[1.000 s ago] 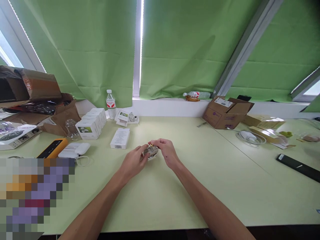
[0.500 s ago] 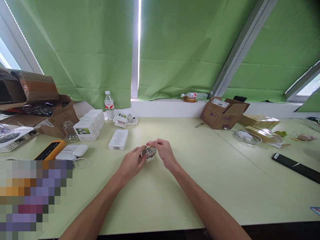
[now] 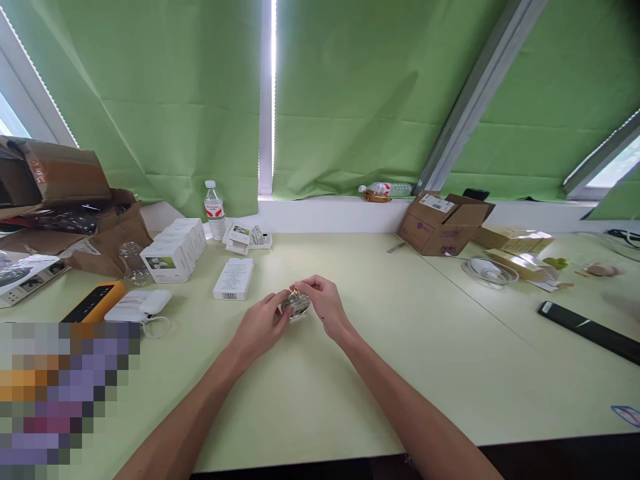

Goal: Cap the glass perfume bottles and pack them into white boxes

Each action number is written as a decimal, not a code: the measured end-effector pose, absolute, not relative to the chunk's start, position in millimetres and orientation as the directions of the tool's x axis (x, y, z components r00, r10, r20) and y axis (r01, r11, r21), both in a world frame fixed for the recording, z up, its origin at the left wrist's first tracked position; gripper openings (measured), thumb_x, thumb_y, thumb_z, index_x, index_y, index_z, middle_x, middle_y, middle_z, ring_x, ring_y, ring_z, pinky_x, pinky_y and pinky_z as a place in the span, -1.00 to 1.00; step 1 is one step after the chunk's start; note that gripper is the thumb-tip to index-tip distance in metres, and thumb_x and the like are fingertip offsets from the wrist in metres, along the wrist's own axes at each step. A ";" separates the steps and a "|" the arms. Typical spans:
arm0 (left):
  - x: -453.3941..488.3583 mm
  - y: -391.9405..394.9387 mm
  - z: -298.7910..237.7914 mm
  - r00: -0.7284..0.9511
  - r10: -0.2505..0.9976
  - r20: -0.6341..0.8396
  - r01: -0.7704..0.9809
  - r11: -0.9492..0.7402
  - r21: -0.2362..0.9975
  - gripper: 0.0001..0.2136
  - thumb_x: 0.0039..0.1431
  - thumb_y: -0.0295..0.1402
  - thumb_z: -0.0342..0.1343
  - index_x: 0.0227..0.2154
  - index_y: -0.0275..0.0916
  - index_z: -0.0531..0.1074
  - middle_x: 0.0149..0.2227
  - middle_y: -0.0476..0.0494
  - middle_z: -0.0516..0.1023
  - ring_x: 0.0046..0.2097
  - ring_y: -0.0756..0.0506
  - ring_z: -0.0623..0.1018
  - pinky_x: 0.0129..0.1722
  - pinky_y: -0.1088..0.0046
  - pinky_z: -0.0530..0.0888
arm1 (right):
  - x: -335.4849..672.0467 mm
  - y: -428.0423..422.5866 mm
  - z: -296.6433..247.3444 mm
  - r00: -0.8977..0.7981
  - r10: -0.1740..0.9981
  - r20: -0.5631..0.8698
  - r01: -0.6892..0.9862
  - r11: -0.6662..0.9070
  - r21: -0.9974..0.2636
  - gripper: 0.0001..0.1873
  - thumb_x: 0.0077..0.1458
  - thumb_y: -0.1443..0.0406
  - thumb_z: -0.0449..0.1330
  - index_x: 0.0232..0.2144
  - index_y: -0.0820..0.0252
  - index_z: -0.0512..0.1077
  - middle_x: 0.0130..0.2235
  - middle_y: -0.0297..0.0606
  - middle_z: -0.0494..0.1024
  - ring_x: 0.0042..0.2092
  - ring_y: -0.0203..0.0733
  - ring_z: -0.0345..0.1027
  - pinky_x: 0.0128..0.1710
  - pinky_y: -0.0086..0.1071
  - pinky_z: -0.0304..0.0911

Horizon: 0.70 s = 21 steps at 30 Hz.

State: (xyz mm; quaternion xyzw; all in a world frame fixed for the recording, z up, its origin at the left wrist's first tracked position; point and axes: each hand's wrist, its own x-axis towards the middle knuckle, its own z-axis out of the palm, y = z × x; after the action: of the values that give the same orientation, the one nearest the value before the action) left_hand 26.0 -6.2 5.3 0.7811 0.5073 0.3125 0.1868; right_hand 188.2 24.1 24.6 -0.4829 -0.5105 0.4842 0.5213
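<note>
A small clear glass bottle (image 3: 296, 306) with a gold neck, like a perfume bottle, is between my hands above the pale green table (image 3: 320, 400). My left hand (image 3: 263, 325) is closed around its left side, thumb at the front. At the gold top, the fingers of my right hand (image 3: 324, 303) are pinched together and cover part of it. Whether a separate small piece sits in that pinch cannot be made out. To the left of my left hand lies a white printed box (image 3: 233, 279) with a barcode.
Several white boxes (image 3: 170, 257) stand in a row at the left, near a water bottle (image 3: 215, 210) and an orange-black power strip (image 3: 95, 301). An open cardboard box (image 3: 440, 223), a coiled white cable (image 3: 490, 273) and a long black object (image 3: 590, 333) are at the right.
The whole view has shifted slightly, so things appear a little further left. Both hands keep their grip on the bottle, with the right fingers still at its gold top.
</note>
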 end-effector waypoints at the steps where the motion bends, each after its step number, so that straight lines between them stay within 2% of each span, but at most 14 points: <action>1: 26.0 -6.3 5.6 0.290 0.910 0.298 0.679 -0.415 0.606 -0.67 0.28 -0.21 -0.11 0.07 -0.06 0.29 -0.15 -0.09 0.50 -0.34 -0.04 0.50 -0.34 0.44 0.42 | 188.1 23.8 24.7 0.010 0.998 0.063 -0.012 0.063 -0.998 -0.77 -0.10 0.15 0.30 -0.46 0.21 0.49 -0.38 -0.22 0.60 -0.33 -0.16 0.44 -0.35 -0.33 0.29; 9: 26.7 -7.6 7.8 0.289 0.906 0.309 0.681 -0.421 0.599 -0.67 0.28 -0.22 -0.11 0.07 -0.08 0.30 -0.14 -0.10 0.51 -0.33 -0.05 0.51 -0.32 0.43 0.42 | 189.1 22.9 24.7 0.013 0.998 0.054 -0.001 0.054 -0.999 -0.76 -0.09 0.13 0.29 -0.48 0.19 0.48 -0.39 -0.23 0.60 -0.38 -0.19 0.44 -0.40 -0.34 0.28; 21: 26.4 -8.5 7.1 0.287 0.912 0.293 0.677 -0.410 0.611 -0.68 0.28 -0.21 -0.11 0.06 -0.07 0.32 -0.14 -0.09 0.52 -0.33 -0.05 0.51 -0.32 0.43 0.42 | 187.9 22.1 26.5 0.013 0.995 0.101 0.018 0.100 -0.995 -0.83 -0.08 0.20 0.26 -0.52 0.20 0.47 -0.39 -0.25 0.59 -0.32 -0.19 0.43 -0.32 -0.36 0.26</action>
State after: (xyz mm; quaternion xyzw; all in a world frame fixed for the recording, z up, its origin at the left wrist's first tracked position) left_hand 26.4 -8.5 7.1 0.7797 0.5095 0.3112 0.1888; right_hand 187.9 22.1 26.5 -0.4820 -0.5253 0.4663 0.5237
